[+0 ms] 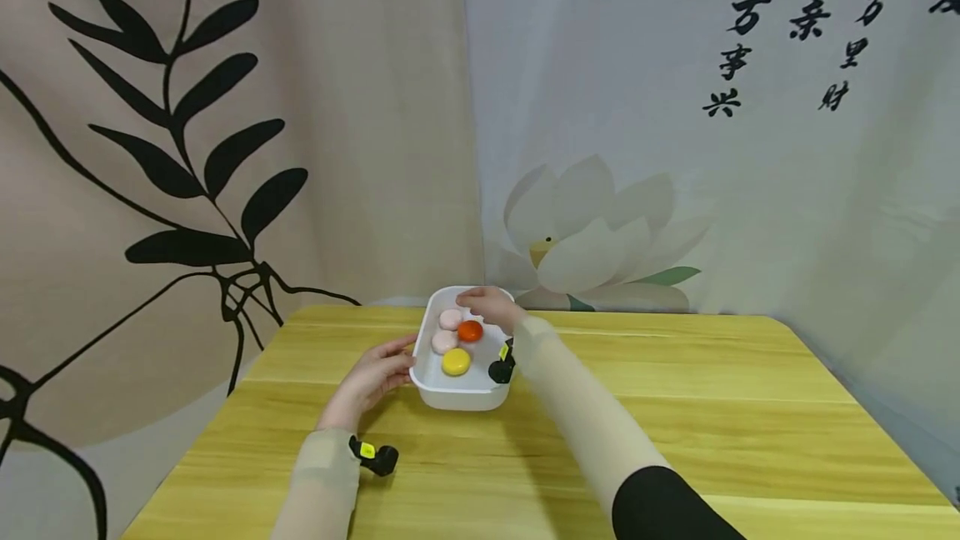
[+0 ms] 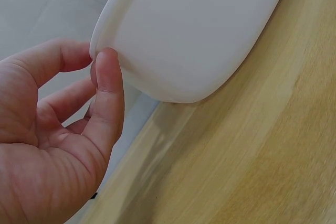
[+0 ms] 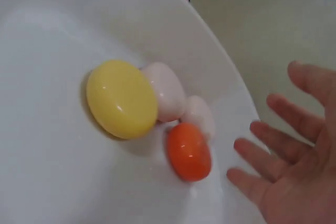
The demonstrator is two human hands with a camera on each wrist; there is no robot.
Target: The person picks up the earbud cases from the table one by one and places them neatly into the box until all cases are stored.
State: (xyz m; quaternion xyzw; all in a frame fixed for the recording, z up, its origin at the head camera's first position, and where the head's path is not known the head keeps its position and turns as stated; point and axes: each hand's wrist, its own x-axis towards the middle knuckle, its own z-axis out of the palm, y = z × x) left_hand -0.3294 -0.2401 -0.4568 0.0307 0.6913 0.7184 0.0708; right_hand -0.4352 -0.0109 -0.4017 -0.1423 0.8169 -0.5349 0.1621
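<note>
A white plastic tub (image 1: 467,399) stands on the wooden table in the head view. Inside it lie a yellow egg (image 1: 456,362), an orange egg (image 1: 470,331) and two pale pink eggs (image 1: 445,342), close together towards its left side. With thumb and fingers my left hand (image 2: 58,124) pinches the tub's rim on the left. My right hand (image 1: 491,305) is over the tub's far end, holding nothing. Its fingers are spread and nearly straight in the right wrist view, apart from the orange egg (image 3: 189,152). Whether the tub's base lies fully flat, I cannot tell.
The wooden table (image 1: 675,440) spreads out around the tub, its far edge just behind it. A curtain (image 1: 390,148) printed with leaves, a lotus and black characters hangs behind. Small black cameras (image 1: 375,455) are strapped to both wrists.
</note>
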